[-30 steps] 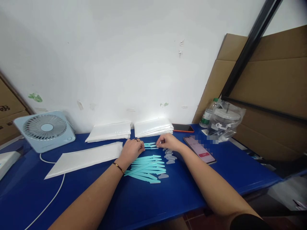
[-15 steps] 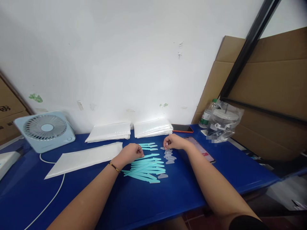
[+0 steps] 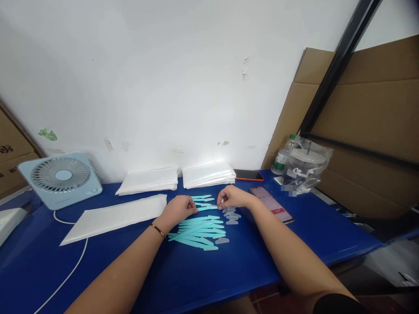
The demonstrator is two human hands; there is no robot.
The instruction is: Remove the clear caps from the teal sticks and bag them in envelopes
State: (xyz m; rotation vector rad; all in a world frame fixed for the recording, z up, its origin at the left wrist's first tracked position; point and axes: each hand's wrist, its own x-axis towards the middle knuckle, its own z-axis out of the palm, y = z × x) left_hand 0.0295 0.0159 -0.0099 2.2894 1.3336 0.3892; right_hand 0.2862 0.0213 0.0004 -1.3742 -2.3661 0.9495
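Observation:
My left hand (image 3: 180,208) pinches the handle end of a turquoise eyebrow razor (image 3: 208,208) just over the table. At that razor's blade end, my right hand (image 3: 233,197) has its fingertips closed on a small clear blade cap, mostly hidden by the fingers. Several more turquoise razors (image 3: 196,229) lie overlapping in a fan nearer me. Beyond the hands, other razors (image 3: 203,199) lie side by side. Several clear blade caps (image 3: 233,215) are scattered below my right hand, and one cap (image 3: 222,240) sits beside the fan of razors.
On the blue table (image 3: 229,270), a white padded mailer (image 3: 114,218) lies left, with two mailer stacks (image 3: 147,179) behind. A fan (image 3: 62,176) with a cable stands far left. Right are a phone (image 3: 273,205), an orange-edged phone (image 3: 249,175), a bottle (image 3: 280,159) and a bagged cup (image 3: 306,168).
My left hand has lifted the razor slightly away from the fan of razors. My right hand has moved left from the caps to the razor's blade end.

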